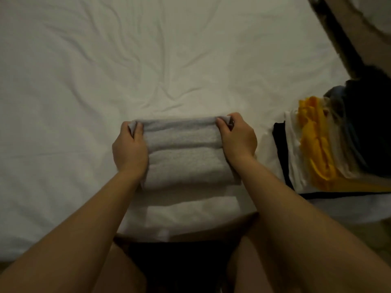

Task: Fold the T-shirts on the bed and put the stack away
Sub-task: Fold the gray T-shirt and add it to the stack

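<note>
A light grey T-shirt point(184, 153), folded into a narrow block, lies on the white bed sheet point(84, 81) near the bed's front edge. My left hand point(130, 149) pinches its far left corner, thumb on top. My right hand point(237, 140) pinches the far right corner the same way. Both hands hold the far folded edge a little above the layers below. At the right edge of the bed leans a stack of folded T-shirts point(317, 142) in black, white, yellow and dark blue.
A wooden piece of furniture point(347, 34) runs along the bed's upper right side. My bare legs press against the bed's front edge at the bottom of the view. The wrinkled sheet stretches far to the left and back.
</note>
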